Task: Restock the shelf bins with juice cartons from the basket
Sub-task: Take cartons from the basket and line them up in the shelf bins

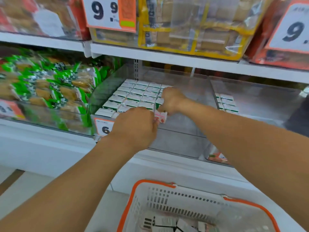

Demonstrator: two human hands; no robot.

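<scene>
Together, your left hand (135, 124) and right hand (171, 99) pinch a pink juice carton (161, 116), fingers curled, above the clear shelf bin (184, 141).

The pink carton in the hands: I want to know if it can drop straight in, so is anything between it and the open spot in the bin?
Nothing visible blocks it. The pink carton, held by the left hand and right hand, sits at the right edge of the green cartons; the clear bin floor to its right looks bare.
</scene>
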